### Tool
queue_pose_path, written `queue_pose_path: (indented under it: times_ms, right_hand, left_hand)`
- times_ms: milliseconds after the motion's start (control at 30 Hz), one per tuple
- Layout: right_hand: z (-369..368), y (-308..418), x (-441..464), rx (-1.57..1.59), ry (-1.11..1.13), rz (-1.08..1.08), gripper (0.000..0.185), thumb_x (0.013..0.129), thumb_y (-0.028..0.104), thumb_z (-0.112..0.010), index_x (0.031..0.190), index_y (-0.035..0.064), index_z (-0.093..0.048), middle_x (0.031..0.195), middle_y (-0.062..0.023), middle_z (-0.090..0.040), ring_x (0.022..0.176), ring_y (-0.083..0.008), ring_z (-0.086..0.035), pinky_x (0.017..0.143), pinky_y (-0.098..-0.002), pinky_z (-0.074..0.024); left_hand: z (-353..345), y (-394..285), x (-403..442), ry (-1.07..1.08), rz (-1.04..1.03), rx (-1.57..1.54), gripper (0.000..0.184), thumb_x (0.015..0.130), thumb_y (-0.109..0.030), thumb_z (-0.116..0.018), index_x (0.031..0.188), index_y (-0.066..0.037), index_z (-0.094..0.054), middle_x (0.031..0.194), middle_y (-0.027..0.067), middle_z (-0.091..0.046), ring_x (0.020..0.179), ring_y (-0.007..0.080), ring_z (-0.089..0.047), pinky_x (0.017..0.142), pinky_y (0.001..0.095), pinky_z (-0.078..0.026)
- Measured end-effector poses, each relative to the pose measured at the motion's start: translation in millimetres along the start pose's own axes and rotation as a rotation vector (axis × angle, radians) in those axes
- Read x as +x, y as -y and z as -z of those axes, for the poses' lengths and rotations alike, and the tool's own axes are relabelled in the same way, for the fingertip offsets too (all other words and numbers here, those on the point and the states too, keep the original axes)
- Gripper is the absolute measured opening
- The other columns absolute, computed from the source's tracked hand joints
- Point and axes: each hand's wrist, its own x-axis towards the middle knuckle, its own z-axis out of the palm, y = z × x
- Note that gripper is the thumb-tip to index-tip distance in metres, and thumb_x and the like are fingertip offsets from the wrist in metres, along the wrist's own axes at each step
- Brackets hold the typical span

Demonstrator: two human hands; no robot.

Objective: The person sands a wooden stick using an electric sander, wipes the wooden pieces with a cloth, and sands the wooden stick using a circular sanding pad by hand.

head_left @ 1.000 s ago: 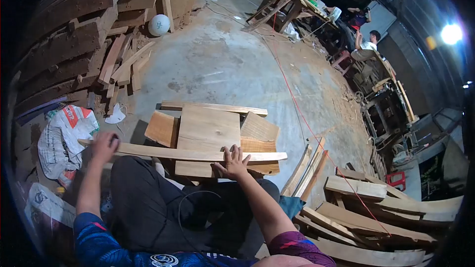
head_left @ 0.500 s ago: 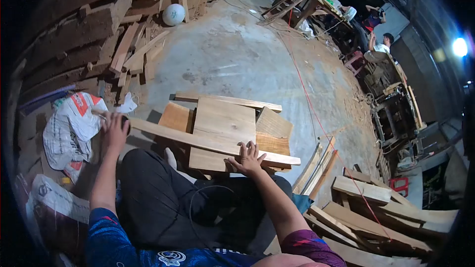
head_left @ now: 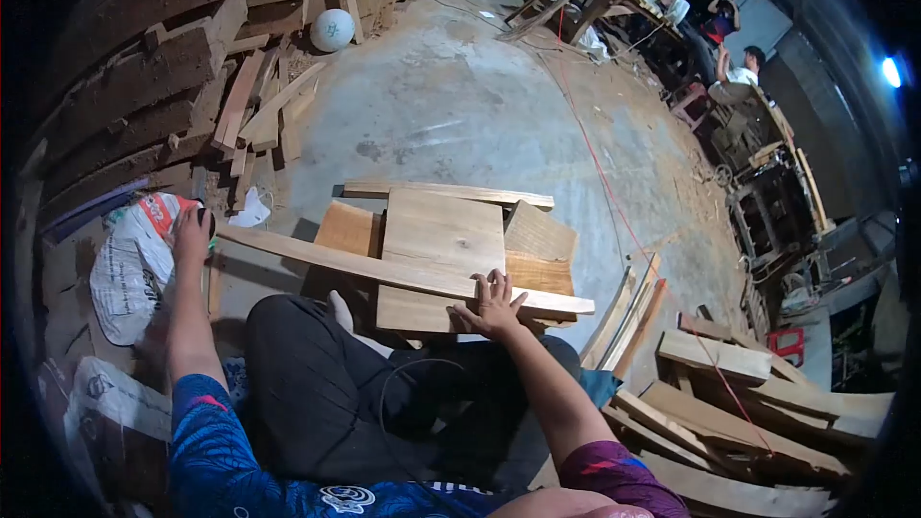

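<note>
A long, narrow wooden strip (head_left: pixel 422 275) lies across a wide board (head_left: pixel 441 235) in front of my crossed legs. My right hand (head_left: pixel 494 309) rests on the strip near its right end, fingers spread, pressing down on the wood. At the strip's far left end is my left hand (head_left: pixel 193 235), its fingers curled round a small dark round object (head_left: pixel 208 223) whose kind I cannot make out. Beneath the wide board, shorter wood pieces (head_left: pixel 539 243) stick out on either side. Another strip (head_left: pixel 451 194) lies along the board's far edge.
White and orange sacks (head_left: pixel 129 278) slump at my left. Loose planks (head_left: pixel 715 357) pile up on the right. A red cord (head_left: pixel 600 168) crosses the concrete floor. A ball (head_left: pixel 332 30) sits by stacked timber (head_left: pixel 144 67). Two people (head_left: pixel 743 72) are at the far right.
My left hand, with the dark round object, has moved left toward the strip's end and the sack. My right hand stays on the strip. The whole view has shifted slightly.
</note>
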Motion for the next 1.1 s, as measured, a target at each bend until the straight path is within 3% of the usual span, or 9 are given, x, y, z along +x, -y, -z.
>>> queue_pose_path:
  times_ms: [133, 200, 267, 433, 567, 767, 967, 1033, 1100]
  right_hand:
    - [-1.2, -2.5, -0.2, -0.016, -0.005, 0.019, 0.099, 0.081, 0.080, -0.052, 0.155, 0.0222, -0.021, 0.162, -0.0249, -0.002, 0.149, -0.0481, 0.007, 0.103, -0.0807, 0.0050]
    - [-0.7, -1.6, 0.3, -0.021, -0.018, 0.029, 0.098, 0.081, 0.080, -0.053, 0.155, 0.0223, -0.022, 0.162, -0.0247, -0.002, 0.149, -0.0480, 0.007, 0.103, -0.0808, 0.0045]
    - [5.0, 1.9, -0.2, 0.001, 0.019, 0.015, 0.097, 0.082, 0.079, -0.052, 0.154, 0.0197, -0.025, 0.162, -0.0272, -0.004, 0.148, -0.0507, 0.006, 0.102, -0.0819, 0.0048]
    - [1.4, -1.1, -0.1, 0.002, -0.013, 0.018, 0.097, 0.082, 0.081, -0.049, 0.153, 0.0204, -0.025, 0.162, -0.0253, -0.005, 0.149, -0.0491, 0.004, 0.102, -0.0813, 0.0066]
    - [-0.5, -5.0, 6.3, 0.007, -0.058, 0.042, 0.097, 0.081, 0.081, -0.050, 0.153, 0.0201, -0.027, 0.161, -0.0257, -0.007, 0.149, -0.0487, 0.004, 0.103, -0.0805, 0.0084]
    - [8.6, -3.9, 12.3, 0.027, -0.042, 0.059, 0.095, 0.081, 0.079, -0.051, 0.152, 0.0195, -0.029, 0.161, -0.0266, -0.008, 0.149, -0.0489, 0.005, 0.104, -0.0792, 0.0101]
    - [7.5, -7.5, 15.0, 0.023, -0.019, 0.050, 0.103, 0.077, 0.084, -0.050, 0.156, 0.0220, -0.024, 0.163, -0.0238, -0.004, 0.150, -0.0444, 0.008, 0.104, -0.0786, 0.0113]
    - [12.3, -5.8, 12.1, 0.038, -0.003, 0.047, 0.104, 0.077, 0.084, -0.050, 0.156, 0.0221, -0.024, 0.163, -0.0236, -0.003, 0.150, -0.0442, 0.009, 0.104, -0.0784, 0.0115]
    - [15.6, -5.5, 13.3, 0.037, 0.046, 0.032, 0.113, 0.072, 0.087, -0.054, 0.158, 0.0229, -0.019, 0.164, -0.0233, 0.000, 0.150, -0.0441, 0.011, 0.105, -0.0776, 0.0119]
  left_hand:
    - [-3.9, -75.7, -29.4, 0.123, -0.210, -0.226, 0.038, 0.097, -0.030, -0.057, 0.124, -0.004, -0.059, 0.125, 0.0206, -0.062, 0.124, 0.0381, -0.052, 0.106, 0.0461, -0.039]
    - [26.4, -150.9, -53.0, 0.658, -0.222, -0.321, 0.038, 0.094, -0.027, -0.059, 0.126, -0.007, -0.058, 0.136, 0.0187, -0.057, 0.135, 0.0350, -0.043, 0.114, 0.0471, -0.031]
    - [9.5, -171.9, -85.3, 0.332, -0.840, -0.260, 0.034, 0.091, -0.026, -0.061, 0.121, -0.009, -0.060, 0.145, 0.0080, -0.052, 0.145, 0.0320, -0.033, 0.118, 0.0540, -0.020]
    - [32.2, -138.7, -43.6, 0.381, -0.219, -0.248, 0.029, 0.094, -0.030, -0.059, 0.116, -0.012, -0.064, 0.143, 0.0122, -0.053, 0.139, 0.0343, -0.040, 0.113, 0.0415, -0.036]
    - [25.4, -98.8, -40.0, 0.097, -0.109, 0.051, 0.040, 0.102, -0.040, -0.045, 0.131, -0.015, -0.059, 0.151, 0.0001, -0.048, 0.142, 0.0269, -0.039, 0.101, 0.0837, 0.004]
    - [-16.7, -133.0, -53.2, 0.370, -0.462, -0.235, 0.038, 0.092, -0.027, -0.063, 0.125, -0.009, -0.056, 0.143, 0.0185, -0.051, 0.143, 0.0386, -0.032, 0.115, 0.0485, -0.029]
    - [-39.7, -293.4, -104.0, 0.603, -1.111, -0.264, 0.056, 0.093, -0.045, -0.059, 0.138, -0.012, -0.051, 0.160, 0.0098, -0.031, 0.150, 0.0335, -0.021, 0.110, 0.0761, -0.011]
    - [-41.9, -349.9, -138.9, 0.619, -1.087, -0.230, 0.055, 0.091, -0.043, -0.062, 0.136, -0.013, -0.052, 0.156, 0.0142, -0.036, 0.148, 0.0355, -0.025, 0.118, 0.0547, -0.022]
    - [-44.3, -393.8, -175.5, 0.702, -0.949, -0.364, 0.055, 0.094, -0.048, -0.057, 0.139, -0.018, -0.050, 0.158, 0.0078, -0.035, 0.148, 0.0306, -0.026, 0.112, 0.0733, -0.013]
